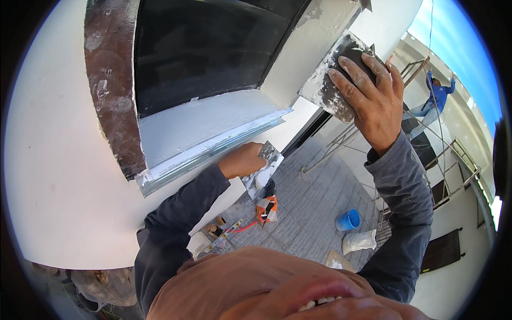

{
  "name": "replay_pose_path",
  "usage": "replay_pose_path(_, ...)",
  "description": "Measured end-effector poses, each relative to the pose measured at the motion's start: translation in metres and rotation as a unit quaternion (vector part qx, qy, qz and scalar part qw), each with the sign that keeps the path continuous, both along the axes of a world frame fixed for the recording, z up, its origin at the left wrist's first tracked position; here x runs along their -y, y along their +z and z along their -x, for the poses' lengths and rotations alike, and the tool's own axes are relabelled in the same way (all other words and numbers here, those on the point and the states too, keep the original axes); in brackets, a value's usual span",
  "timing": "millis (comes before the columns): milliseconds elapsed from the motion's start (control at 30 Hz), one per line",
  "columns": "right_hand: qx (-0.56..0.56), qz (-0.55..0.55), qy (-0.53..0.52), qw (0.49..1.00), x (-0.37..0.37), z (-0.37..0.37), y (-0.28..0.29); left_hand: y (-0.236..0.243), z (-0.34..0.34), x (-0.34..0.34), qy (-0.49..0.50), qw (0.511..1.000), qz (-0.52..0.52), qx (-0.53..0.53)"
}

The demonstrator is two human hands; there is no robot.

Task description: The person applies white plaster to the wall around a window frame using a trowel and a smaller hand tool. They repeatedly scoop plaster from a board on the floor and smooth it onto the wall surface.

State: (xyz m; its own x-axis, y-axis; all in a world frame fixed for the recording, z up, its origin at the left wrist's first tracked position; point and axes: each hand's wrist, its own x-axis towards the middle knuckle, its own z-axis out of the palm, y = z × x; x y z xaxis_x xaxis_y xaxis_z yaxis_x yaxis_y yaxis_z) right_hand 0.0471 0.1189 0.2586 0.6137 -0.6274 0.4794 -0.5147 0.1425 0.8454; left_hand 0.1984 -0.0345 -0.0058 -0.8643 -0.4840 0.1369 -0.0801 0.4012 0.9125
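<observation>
My right hand is raised at the right of the window, closed on a plaster-smeared steel trowel, fingers over its dark back, beside the white window reveal. My left hand is lower, closed on a second flat metal tool carrying white compound, just below the sill's edge. The window has a dark panel, a white sill with a metal strip along its front, and a brown, stained side board.
Scaffolding stands at the right with another person up on it. Below, on the paving, are a blue bucket, a white sack, an orange-and-black bag and a level.
</observation>
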Motion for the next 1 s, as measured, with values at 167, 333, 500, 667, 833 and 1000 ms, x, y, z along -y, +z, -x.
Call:
replay_pose_path(167,-0.095,0.016,-0.062,0.993,0.070,0.008,0.042,0.007,-0.005,-0.001,0.018,1.000,0.021,0.000)
replay_pose_path(333,-0.134,0.033,-0.093,0.986,0.106,0.013,0.064,-0.001,-0.001,0.004,0.021,0.997,0.066,-0.023)
replay_pose_path(500,-0.138,0.043,-0.110,0.983,0.122,0.016,0.069,-0.007,0.001,0.005,0.024,0.996,0.076,-0.043)
replay_pose_path(667,-0.118,0.044,-0.179,0.976,0.126,0.015,0.066,-0.007,0.002,0.005,0.038,0.992,0.114,-0.040)
replay_pose_path(833,-0.140,0.054,-0.254,0.956,0.114,-0.003,0.061,-0.013,0.002,0.009,0.034,0.994,0.101,-0.035)
replay_pose_path(1000,-0.100,0.080,-0.241,0.962,0.064,-0.017,0.046,-0.015,0.006,0.009,0.012,0.998,0.033,-0.057)
